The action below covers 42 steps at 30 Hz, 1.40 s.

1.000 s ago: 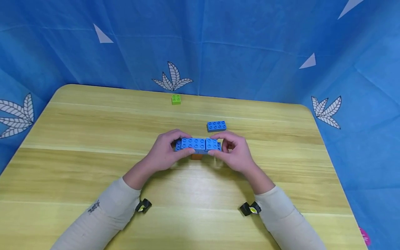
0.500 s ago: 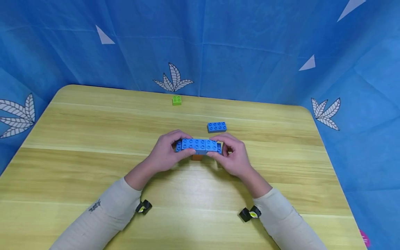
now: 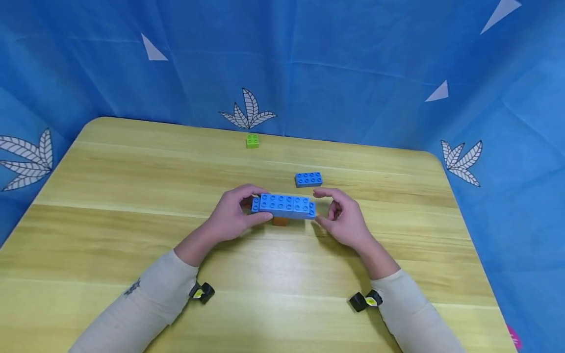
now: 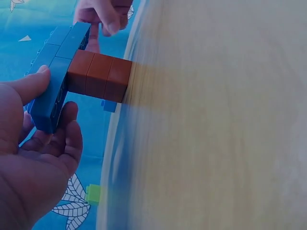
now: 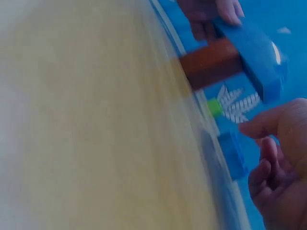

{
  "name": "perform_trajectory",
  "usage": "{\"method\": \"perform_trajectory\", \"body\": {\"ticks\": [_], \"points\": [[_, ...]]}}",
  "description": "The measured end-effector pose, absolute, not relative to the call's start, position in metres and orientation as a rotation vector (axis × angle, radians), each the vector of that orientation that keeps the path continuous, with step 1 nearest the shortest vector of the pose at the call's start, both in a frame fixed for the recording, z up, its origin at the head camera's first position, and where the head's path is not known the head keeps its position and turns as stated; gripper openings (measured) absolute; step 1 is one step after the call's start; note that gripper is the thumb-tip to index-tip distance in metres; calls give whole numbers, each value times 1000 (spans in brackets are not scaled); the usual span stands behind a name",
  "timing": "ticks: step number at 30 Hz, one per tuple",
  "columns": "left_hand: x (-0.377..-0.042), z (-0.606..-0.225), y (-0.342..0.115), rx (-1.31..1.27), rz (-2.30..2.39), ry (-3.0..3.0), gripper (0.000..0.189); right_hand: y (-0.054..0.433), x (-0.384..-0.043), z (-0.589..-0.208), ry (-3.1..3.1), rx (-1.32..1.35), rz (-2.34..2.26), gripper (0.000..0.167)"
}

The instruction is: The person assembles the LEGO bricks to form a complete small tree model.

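Block structure [image 3: 277,206] stood upright on the tabletop [image 3: 132,196], about mid-width: T-shaped, a blue crossbar [image 3: 289,207] atop a brown column [image 4: 100,74] of three stacked bricks. Crossbar two layers deep, glossy, studs facing up; upper layer one longer and one shorter brick butted end to end, lower layer jutting out a stud row at either end. Long axis ran left to right, roughly along the far table edge; column vertical. Left hand [image 3: 231,213] clamped on the crossbar's left end, thumb on the near side, fingers beyond. Right hand [image 3: 344,220] just beside the right end, thumb and forefinger apart, other fingers curled loosely. Loose blue brick [image 3: 308,180] lay behind; small green brick [image 3: 252,141] farther off.
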<state>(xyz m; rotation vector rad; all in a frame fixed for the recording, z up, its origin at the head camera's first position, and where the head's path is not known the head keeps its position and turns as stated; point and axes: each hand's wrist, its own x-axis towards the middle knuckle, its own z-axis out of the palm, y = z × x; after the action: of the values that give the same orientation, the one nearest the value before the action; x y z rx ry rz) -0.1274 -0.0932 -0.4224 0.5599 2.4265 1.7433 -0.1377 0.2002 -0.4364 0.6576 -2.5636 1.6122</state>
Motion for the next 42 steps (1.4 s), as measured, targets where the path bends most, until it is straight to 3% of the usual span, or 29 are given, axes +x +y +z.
{"method": "perform_trajectory", "body": {"ticks": [4,12,16,24,34,42], "points": [[-128,-423,-93,566,1710,2461,38,213,-162,-450,-2592,490,1517,47],[-126,-421,-91,521,1707,2477,35,205,-203,-454,-2757,506,1311,65],[-126,-420,-91,507,1719,2464,33,200,-209,-452,-2842,517,1256,64],[-126,-419,-91,483,1720,2457,33,197,-209,-452,-2897,394,1215,47],[-126,-418,-91,465,1722,2453,34,198,-196,-446,-2745,383,1424,37],[-127,-419,-90,464,1730,2458,33,189,-165,-404,-2577,447,1607,32]]}}
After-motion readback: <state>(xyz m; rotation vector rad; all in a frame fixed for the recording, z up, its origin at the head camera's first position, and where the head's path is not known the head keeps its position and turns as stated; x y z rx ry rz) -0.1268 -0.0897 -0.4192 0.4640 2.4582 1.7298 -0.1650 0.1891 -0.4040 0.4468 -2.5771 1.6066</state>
